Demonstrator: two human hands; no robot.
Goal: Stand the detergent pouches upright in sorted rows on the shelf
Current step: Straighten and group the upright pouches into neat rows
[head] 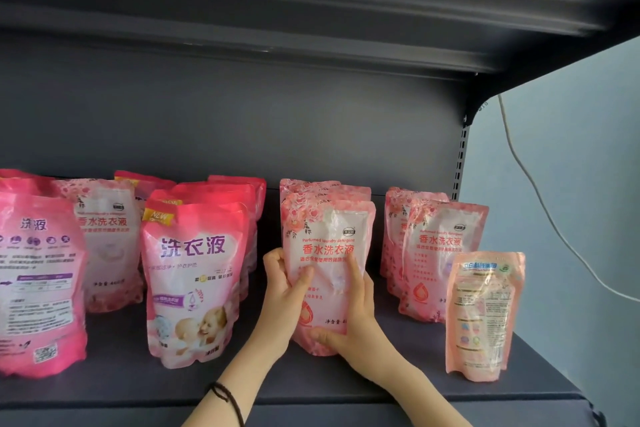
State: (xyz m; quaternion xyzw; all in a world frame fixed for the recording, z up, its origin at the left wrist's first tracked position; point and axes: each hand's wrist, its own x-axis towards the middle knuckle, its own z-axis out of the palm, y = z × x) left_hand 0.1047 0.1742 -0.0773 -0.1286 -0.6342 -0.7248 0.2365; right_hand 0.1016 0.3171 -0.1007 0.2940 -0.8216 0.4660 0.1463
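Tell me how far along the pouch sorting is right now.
Done: the baby-print row and the right rose-print row stand upright on the shelf. In hand: the left hand and right hand grip the front rose-print pouch, upright at the head of its row. Left, probably: the stray rose-print pouch left of the baby-print row, and the small peach pouch alone at front right.

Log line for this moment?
phase: placing | floral pouch: upright on shelf | left hand: holds its side | right hand: holds its base
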